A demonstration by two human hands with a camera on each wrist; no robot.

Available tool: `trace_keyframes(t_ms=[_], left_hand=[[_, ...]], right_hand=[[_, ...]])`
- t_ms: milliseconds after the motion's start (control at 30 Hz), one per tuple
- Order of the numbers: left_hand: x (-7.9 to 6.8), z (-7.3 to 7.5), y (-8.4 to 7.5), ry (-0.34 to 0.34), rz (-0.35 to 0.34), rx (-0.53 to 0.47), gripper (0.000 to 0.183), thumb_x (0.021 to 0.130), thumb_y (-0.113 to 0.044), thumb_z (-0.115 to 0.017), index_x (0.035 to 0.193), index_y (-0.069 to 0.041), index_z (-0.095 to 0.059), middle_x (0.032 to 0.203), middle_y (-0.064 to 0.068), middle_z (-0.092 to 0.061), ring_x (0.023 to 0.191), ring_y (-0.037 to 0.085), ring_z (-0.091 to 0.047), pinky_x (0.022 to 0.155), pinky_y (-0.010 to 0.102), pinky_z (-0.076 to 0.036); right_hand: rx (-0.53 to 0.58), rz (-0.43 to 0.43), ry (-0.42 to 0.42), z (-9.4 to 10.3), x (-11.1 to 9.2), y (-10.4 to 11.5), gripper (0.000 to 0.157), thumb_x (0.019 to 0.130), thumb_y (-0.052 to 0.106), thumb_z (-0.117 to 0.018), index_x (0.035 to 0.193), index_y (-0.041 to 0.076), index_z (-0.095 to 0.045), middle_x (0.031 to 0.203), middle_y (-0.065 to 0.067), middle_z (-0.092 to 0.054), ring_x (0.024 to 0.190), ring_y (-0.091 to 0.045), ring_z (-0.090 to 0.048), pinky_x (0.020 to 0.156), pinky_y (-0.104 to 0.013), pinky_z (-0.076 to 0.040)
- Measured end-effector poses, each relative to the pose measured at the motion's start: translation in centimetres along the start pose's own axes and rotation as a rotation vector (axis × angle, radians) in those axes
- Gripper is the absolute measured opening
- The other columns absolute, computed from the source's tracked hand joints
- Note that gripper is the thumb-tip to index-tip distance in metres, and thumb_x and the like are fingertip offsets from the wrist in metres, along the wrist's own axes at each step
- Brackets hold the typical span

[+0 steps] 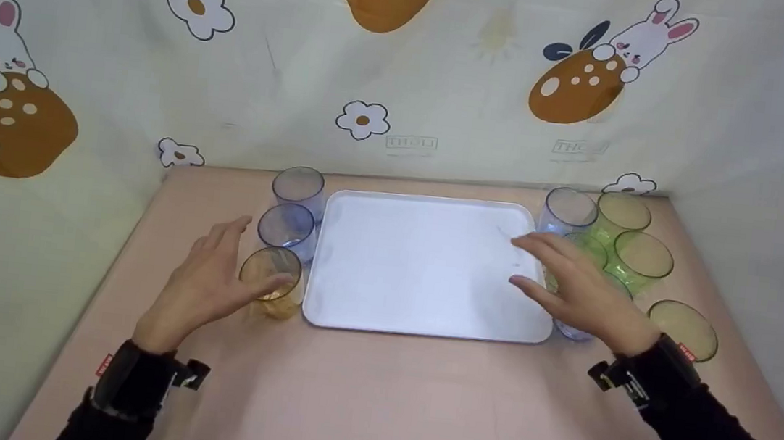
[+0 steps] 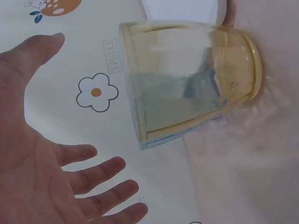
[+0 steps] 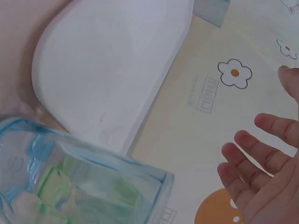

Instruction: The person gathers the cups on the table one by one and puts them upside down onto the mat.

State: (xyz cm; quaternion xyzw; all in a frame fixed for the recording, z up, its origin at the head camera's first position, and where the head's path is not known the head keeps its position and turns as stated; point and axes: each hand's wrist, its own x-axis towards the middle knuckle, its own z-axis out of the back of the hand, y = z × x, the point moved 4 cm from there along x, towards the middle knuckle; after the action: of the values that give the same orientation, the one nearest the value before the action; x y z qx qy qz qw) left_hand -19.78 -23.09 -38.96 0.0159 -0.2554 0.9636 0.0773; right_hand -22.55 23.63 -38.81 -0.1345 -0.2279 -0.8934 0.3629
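My left hand (image 1: pixel 206 288) hovers beside a column of clear plastic cups, thumb and fingers spread, holding nothing. Nearest to it is an amber cup (image 1: pixel 277 304), which the left wrist view shows as a tinted tumbler (image 2: pixel 182 60) apart from the fingers. Behind it stand two blue cups (image 1: pixel 285 227). Over the right-hand group of cups my right hand (image 1: pixel 584 298) is spread too, with nothing in its grasp. Partly hidden under it is a blue cup (image 1: pixel 572 332), large in the right wrist view as a bluish tumbler (image 3: pixel 107 170). A white tray (image 1: pixel 423 267) lies between both hands.
Green cups (image 1: pixel 643 261), another blue cup (image 1: pixel 570 208) and a yellowish cup (image 1: pixel 683 331) stand at the right. A pink cloth (image 1: pixel 358 399) covers the table. Patterned curtains (image 1: pixel 265 112) rise at the back and sides.
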Motion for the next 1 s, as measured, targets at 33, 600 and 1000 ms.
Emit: trace_keyframes(t_ms=[33, 600, 1000], left_hand=[[-0.2, -0.3, 0.2, 0.001, 0.014, -0.006, 0.118, 0.081, -0.075, -0.068, 0.156, 0.005, -0.024, 0.152, 0.030, -0.034, 0.135, 0.050, -0.035, 0.096, 0.071, -0.040], [-1.3, -4.2, 1.8, -0.037, 0.049, -0.160, 0.095, 0.079, -0.035, -0.088, 0.145, 0.007, -0.035, 0.132, 0.029, -0.049, 0.115, 0.041, -0.055, 0.091, 0.057, -0.050], [-0.8, -3.5, 1.3, -0.038, 0.020, -0.194, 0.089, 0.075, -0.027, -0.092, 0.140, 0.008, -0.041, 0.130, 0.028, -0.052, 0.117, 0.041, -0.053, 0.095, 0.058, -0.047]], right_hand=[[0.008, 0.014, 0.018, -0.5, -0.1, 0.2, 0.047, 0.094, 0.022, -0.076, 0.133, 0.001, -0.062, 0.130, -0.013, -0.060, 0.121, -0.029, -0.056, 0.099, -0.048, -0.048], [0.145, -0.132, 0.121, -5.4, -1.4, 0.4, 0.054, 0.097, 0.032, -0.072, 0.142, 0.007, -0.055, 0.142, -0.008, -0.054, 0.132, -0.024, -0.049, 0.109, -0.045, -0.041], [0.219, -0.186, 0.095, -6.3, -1.8, -0.1, 0.062, 0.097, 0.037, -0.071, 0.148, 0.009, -0.050, 0.149, -0.014, -0.048, 0.139, -0.028, -0.042, 0.112, -0.050, -0.036]])
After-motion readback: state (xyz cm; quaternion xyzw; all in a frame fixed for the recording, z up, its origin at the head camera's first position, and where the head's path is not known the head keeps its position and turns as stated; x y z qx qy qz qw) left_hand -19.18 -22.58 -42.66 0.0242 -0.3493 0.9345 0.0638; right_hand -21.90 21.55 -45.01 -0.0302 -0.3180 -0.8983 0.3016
